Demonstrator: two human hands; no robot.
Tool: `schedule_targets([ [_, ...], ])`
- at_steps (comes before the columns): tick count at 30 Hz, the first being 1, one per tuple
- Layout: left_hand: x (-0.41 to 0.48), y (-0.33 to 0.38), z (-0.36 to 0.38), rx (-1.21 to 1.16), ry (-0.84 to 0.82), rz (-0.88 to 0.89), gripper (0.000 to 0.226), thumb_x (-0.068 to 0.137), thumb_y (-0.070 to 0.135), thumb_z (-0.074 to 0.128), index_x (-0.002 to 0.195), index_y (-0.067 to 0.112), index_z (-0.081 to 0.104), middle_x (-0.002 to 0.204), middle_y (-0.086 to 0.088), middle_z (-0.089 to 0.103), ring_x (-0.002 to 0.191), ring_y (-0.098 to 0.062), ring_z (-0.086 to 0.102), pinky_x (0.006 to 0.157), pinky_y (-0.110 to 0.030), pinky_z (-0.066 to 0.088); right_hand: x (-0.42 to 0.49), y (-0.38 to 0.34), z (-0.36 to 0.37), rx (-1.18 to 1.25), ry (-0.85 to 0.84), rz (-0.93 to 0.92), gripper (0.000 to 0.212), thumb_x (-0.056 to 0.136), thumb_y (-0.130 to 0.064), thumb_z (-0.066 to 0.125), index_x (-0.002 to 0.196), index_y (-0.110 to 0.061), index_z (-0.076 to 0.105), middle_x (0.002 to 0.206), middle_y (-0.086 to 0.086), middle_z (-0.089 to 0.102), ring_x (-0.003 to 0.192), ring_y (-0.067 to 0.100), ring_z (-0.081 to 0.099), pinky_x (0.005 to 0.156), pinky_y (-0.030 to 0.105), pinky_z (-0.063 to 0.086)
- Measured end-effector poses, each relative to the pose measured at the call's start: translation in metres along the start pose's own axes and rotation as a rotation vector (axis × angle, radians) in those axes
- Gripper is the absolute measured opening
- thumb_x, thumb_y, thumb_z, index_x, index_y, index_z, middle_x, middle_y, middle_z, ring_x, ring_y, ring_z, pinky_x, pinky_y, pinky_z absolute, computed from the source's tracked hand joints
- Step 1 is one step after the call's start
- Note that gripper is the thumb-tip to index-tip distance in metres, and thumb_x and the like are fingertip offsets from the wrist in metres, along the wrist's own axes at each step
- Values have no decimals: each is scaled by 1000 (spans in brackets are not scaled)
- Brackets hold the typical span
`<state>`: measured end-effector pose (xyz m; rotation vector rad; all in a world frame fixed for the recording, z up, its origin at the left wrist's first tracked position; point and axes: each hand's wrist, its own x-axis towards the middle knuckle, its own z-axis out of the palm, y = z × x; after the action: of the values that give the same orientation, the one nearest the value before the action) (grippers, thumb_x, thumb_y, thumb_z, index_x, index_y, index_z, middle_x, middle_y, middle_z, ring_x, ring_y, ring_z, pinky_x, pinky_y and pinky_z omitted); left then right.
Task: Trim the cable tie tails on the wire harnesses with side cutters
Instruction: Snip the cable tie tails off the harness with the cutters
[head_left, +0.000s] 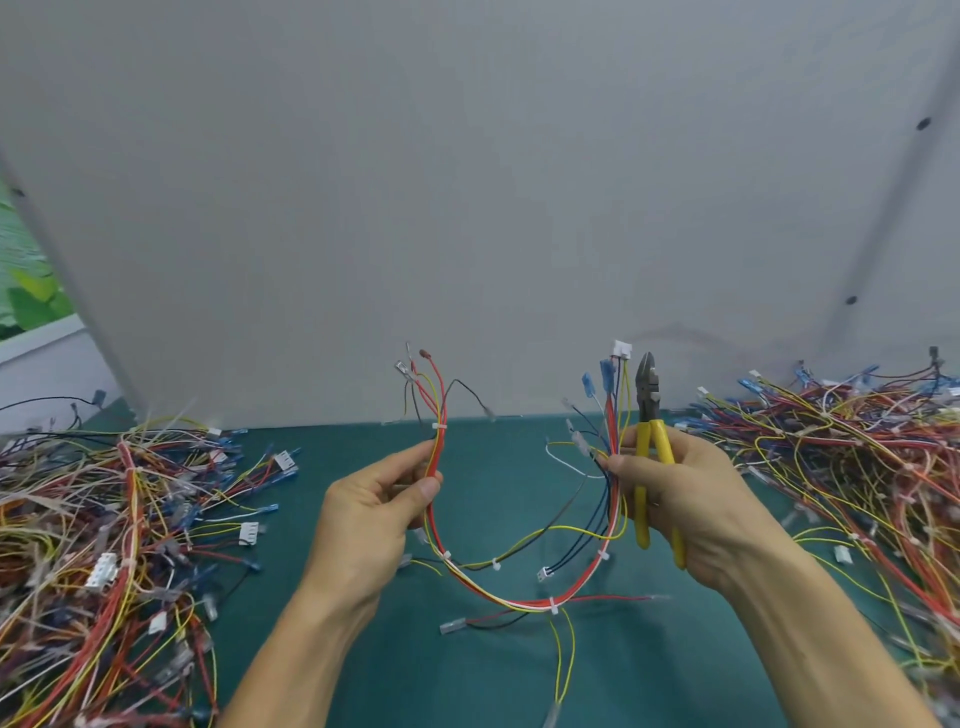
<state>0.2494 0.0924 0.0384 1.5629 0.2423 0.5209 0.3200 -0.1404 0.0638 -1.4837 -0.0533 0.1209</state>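
A wire harness (519, 597) of red, yellow, white and dark wires hangs in a U between my two hands above the green mat. My left hand (374, 514) pinches its left branch just below a white cable tie (438, 426). My right hand (685, 499) holds the yellow-handled side cutters (652, 447) upright, jaws up and nearly closed, and also pinches the harness's right branch between thumb and finger. More white ties (554, 605) sit along the bottom of the loop. Blue terminals and a white connector (622, 349) top the right branch.
A large heap of harnesses (104, 545) lies on the left of the green mat (467, 675), another heap (857, 467) on the right. A grey wall panel (467, 208) rises right behind the mat's far edge.
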Motion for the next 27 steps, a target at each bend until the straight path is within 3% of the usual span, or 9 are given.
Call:
schedule_targets([
  [6,-2,1,1,79,2,-15,36,84,-1,67,103,29,72,78,9,71,71,-4,62,65,-22,54,-3,-2,0,-86,-17,-15,22,77,10,70,90,-7,64,61,2,66,55,16,62,58,32,54],
  [9,-5,2,3,710,63,81,43,86,23,69,128,22,59,120,2,62,112,-17,56,99,-36,43,-7,-6,4,-79,3,-46,21,76,9,72,88,-7,64,63,3,63,54,16,61,55,29,55],
  [11,-14,9,12,932,123,204,50,86,35,67,133,22,55,131,-2,50,123,-23,40,102,-38,29,-10,-8,6,-102,13,-93,21,76,7,73,86,-10,65,59,-1,63,52,13,59,51,23,52],
  [13,-25,17,25,903,88,307,44,87,45,60,127,26,61,120,2,51,115,-19,40,98,-35,27,-13,-10,9,-151,17,-139,21,76,4,74,86,-12,66,58,-5,63,52,9,57,51,20,49],
  [16,-38,27,42,662,-163,259,60,75,68,44,115,31,68,100,18,55,91,2,50,85,-14,37,-18,-14,16,-161,-5,-180,20,76,4,74,86,-11,66,59,-6,62,49,4,54,50,15,46],
  [19,-44,28,51,540,-297,236,55,67,74,54,105,37,70,93,20,62,70,2,53,65,-8,38,-25,-18,23,-134,-33,-216,21,75,8,73,85,-8,65,61,-5,61,50,1,54,50,11,43],
  [22,-44,29,54,327,-339,141,17,72,54,71,87,47,71,91,19,71,70,-4,61,68,-21,50,-32,-21,32,-115,-78,-254,22,74,10,72,84,-6,63,62,-4,61,53,2,55,51,11,43],
  [24,-42,29,54,144,-375,75,15,76,29,76,89,37,75,88,14,75,81,-9,69,71,-20,53,-39,-21,39,-137,-121,-273,20,73,6,74,82,-9,63,63,-5,61,56,5,56,53,13,45],
  [27,-41,28,52,121,-297,78,22,82,10,72,79,31,77,66,11,70,61,0,61,58,-10,44,-45,-22,46,-284,-98,-347,12,79,-11,74,79,-16,63,67,-1,64,61,10,57,60,24,49],
])
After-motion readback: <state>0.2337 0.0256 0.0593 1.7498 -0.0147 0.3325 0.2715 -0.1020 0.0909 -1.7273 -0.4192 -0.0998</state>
